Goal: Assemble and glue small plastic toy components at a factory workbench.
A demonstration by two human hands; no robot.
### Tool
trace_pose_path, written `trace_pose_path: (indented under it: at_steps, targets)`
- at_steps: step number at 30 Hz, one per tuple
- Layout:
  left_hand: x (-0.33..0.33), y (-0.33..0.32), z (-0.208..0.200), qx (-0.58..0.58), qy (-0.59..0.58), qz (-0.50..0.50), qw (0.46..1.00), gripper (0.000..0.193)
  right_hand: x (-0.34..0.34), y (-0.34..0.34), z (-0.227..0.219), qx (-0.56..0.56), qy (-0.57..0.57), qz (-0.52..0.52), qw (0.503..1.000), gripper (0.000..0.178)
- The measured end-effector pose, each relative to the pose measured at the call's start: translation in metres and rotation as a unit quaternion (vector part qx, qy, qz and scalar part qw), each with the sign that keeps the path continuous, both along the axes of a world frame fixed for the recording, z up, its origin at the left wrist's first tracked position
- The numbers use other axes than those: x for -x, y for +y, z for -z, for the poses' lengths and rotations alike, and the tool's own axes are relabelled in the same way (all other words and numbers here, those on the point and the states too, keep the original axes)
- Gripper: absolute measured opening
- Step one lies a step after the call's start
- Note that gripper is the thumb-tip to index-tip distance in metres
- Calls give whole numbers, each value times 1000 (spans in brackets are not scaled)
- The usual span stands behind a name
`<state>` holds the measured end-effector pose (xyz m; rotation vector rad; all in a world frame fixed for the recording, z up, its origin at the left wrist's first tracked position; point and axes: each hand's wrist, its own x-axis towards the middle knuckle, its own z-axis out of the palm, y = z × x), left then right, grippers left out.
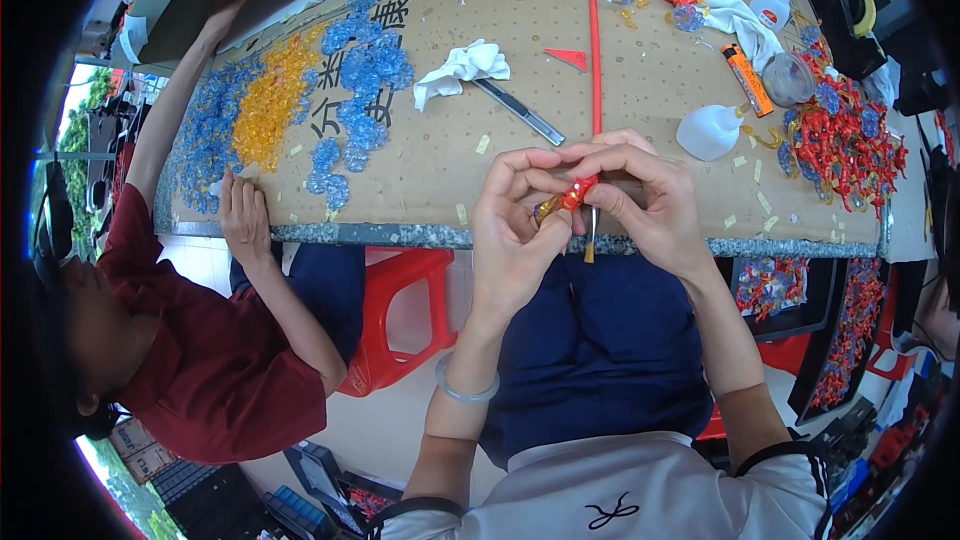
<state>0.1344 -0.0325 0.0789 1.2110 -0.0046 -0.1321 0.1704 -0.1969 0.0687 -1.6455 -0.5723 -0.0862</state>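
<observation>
Close to the table's near edge, my left hand [520,230] pinches a small shiny red ornament [570,198] with gold and dark bluish parts at its lower end. My right hand [645,202] has its fingertips closed on the same ornament from the other side. A long red-handled paintbrush [595,60] runs down behind my fingers, its tan bristles pointing toward me; whether the right fingers grip it is hidden. Above my hands lie a utility knife [520,112] and a crumpled white cloth [465,70]. A white squeeze bottle [710,131] lies right of my hands.
At left, a co-worker in a dark red shirt [215,340] rests a hand [245,215] by piles of blue pieces [205,130] and yellow pieces [270,105]. Red ornaments [850,140] heap up at right, near an orange tube [748,80] and a clear jar [788,78].
</observation>
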Motion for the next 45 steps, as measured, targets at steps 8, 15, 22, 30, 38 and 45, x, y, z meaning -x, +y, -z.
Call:
trace_pose_path:
  at_steps: [8, 15, 22, 30, 38, 45]
  targets:
    - [1, -1, 1, 19, -21, -22, 999, 38, 1, 4, -7, 18, 9, 14, 1000, 14]
    - [3, -3, 3, 16, -23, -40, 999, 32, 0, 4, -7, 6, 27, 10, 1000, 15]
    - [4, -8, 5, -11, -33, -78, 996, 31, 5, 9, -8, -12, 30, 74, 997, 20]
    - [1, -11, -3, -14, -3, -120, 993, 21, 23, -19, -7, 92, -178, 463, 864, 44]
    - [-1, -10, -1, -3, 20, -131, 991, 16, 4, -36, -1, 119, 54, 316, 940, 46]
    - [1, -7, -3, 22, 44, -126, 991, 18, 36, -28, 1, 53, -9, 157, 986, 50]
